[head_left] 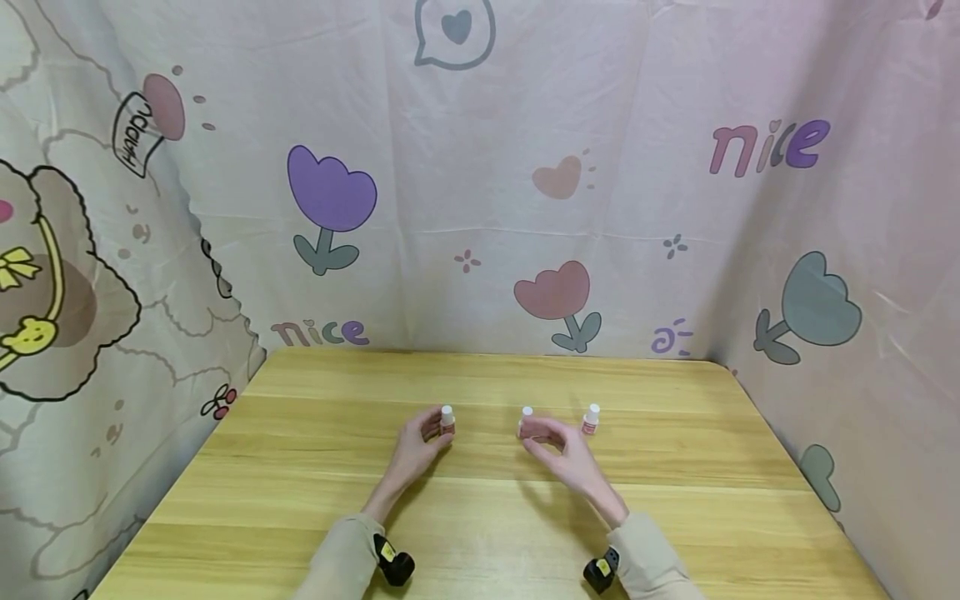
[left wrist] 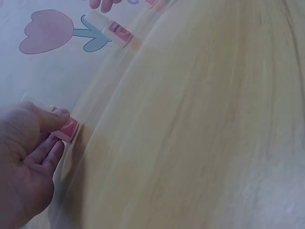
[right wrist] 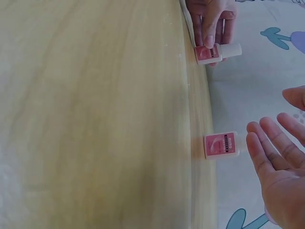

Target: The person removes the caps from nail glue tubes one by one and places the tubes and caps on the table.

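Note:
Three small white-capped bottles with pink labels stand in a row on the wooden table. My left hand (head_left: 415, 450) pinches the left bottle (head_left: 447, 421) between thumb and fingers, and its base is at the tabletop in the left wrist view. My right hand (head_left: 566, 457) is beside the middle bottle (right wrist: 221, 144), with fingers relaxed and the thumb apart from them. Those fingers partly hide that bottle in the head view; in the right wrist view they are close to its cap end, not wrapped round it. The right bottle (head_left: 591, 419) stands upright just beyond the right hand.
The wooden table (head_left: 480, 533) extends on both sides of the hands and in front of them. A printed cloth (head_left: 465, 200) hangs along its back edge, with more cloth at the left and right sides. A black wrist camera (head_left: 393, 562) sits at the left sleeve.

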Demonstrator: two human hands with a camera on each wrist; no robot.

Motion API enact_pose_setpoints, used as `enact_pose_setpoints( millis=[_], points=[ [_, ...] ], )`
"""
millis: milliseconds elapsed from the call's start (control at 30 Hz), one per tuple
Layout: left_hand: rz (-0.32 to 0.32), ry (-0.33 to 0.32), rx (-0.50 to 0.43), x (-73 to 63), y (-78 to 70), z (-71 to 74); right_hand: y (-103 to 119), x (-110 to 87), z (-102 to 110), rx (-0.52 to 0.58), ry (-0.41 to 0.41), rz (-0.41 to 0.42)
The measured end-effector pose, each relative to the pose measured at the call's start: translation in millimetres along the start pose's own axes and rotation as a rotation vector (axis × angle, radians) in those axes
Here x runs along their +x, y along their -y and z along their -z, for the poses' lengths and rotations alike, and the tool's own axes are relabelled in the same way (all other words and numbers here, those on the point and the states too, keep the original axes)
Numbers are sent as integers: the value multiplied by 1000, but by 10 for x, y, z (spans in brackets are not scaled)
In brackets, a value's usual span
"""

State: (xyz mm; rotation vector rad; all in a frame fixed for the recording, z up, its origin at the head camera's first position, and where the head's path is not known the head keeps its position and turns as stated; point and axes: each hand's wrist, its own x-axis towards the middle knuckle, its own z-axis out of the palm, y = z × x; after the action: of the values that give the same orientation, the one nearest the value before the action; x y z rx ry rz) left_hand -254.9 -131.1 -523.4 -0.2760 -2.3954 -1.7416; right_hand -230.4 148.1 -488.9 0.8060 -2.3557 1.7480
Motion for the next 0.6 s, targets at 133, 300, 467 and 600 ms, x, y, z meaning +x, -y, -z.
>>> enact_pose_setpoints(
  millis=[133, 300, 467, 600],
  points=[
    [-3, 10, 11, -4, 20, -16, -4, -12, -1, 14, 2, -16],
    [-5, 21, -2, -7, 34, -36, -19, -31, 7, 14, -1, -44],
    [9, 25, -23, -13, 29, -60, -33, -40, 8, 1, -3, -68],
    [32, 19, -40, -22, 4, -83, -21, -45, 6, 0, -6, -77]
  ],
)
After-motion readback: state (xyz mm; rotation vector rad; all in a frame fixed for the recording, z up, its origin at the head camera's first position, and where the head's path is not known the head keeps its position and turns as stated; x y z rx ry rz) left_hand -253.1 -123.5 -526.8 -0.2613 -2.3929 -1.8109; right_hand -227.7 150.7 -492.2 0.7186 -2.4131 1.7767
